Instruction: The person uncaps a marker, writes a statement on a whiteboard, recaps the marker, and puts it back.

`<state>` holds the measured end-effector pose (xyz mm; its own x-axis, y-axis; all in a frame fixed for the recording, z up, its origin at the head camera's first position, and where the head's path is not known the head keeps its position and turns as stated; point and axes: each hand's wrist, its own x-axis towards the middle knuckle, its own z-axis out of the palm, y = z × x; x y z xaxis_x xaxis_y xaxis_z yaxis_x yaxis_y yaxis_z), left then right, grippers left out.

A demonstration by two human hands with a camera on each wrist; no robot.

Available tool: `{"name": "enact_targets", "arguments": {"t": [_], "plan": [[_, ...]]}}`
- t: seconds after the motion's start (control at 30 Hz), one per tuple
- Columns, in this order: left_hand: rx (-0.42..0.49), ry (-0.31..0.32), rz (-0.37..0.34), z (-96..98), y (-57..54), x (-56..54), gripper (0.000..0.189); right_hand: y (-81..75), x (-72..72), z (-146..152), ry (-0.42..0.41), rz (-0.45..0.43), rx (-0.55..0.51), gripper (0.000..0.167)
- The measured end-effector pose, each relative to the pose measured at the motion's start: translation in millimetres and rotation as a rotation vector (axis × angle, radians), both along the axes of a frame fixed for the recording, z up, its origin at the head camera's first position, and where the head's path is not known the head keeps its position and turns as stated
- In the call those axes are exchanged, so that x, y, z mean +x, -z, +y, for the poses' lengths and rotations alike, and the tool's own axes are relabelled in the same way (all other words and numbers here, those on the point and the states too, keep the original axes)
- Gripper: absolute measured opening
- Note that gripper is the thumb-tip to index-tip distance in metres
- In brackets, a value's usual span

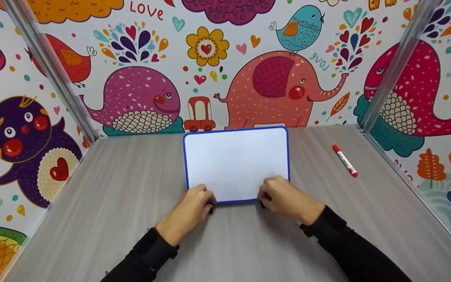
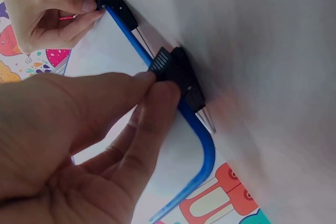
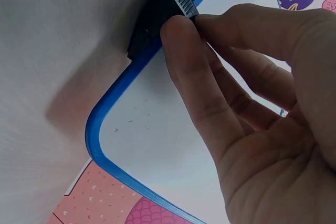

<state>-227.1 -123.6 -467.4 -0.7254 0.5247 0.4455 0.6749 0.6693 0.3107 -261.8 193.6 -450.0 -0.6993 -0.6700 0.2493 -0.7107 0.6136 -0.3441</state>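
Note:
A small whiteboard (image 1: 237, 160) with a blue frame is held up in front of me, its lower edge close over the grey table. Black ribbed clips with thin metal ends sit along that lower edge. My left hand (image 1: 188, 211) pinches the left clip (image 2: 181, 80) between thumb and finger, near one rounded corner of the frame. At the other corner, my right hand (image 1: 288, 199) pinches the right clip (image 3: 155, 19) the same way. The white face of the board is turned toward me in the head view.
A white marker (image 1: 345, 160) with red ends lies on the table to the right of the board. Walls (image 1: 210, 90) printed with cartoon animals enclose the grey table (image 1: 131, 168) at the back and both sides, with metal strips at the corners.

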Motion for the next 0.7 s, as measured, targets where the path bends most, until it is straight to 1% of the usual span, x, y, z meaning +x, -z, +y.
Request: {"name": "enact_targets", "arguments": {"t": [0.2,0.37,0.63,0.7], "plan": [[-0.003,-0.003,-0.009,0.6,-0.1,0.5,0.013,0.2,-0.1,0.2,-0.007,-0.006,-0.003,0.009],[-0.004,-0.004,0.000,0.7,0.7,0.1,0.014,-0.2,-0.7,2.1,-0.015,-0.014,-0.014,0.010],[-0.008,-0.009,-0.003,0.7,1.9,-0.2,0.014,-6.7,-2.2,10.6,-0.029,0.032,-0.059,0.010],[-0.010,-0.008,-0.001,1.1,1.8,-0.3,0.015,-9.8,-2.8,14.1,-0.021,0.029,-0.066,0.009]]}}
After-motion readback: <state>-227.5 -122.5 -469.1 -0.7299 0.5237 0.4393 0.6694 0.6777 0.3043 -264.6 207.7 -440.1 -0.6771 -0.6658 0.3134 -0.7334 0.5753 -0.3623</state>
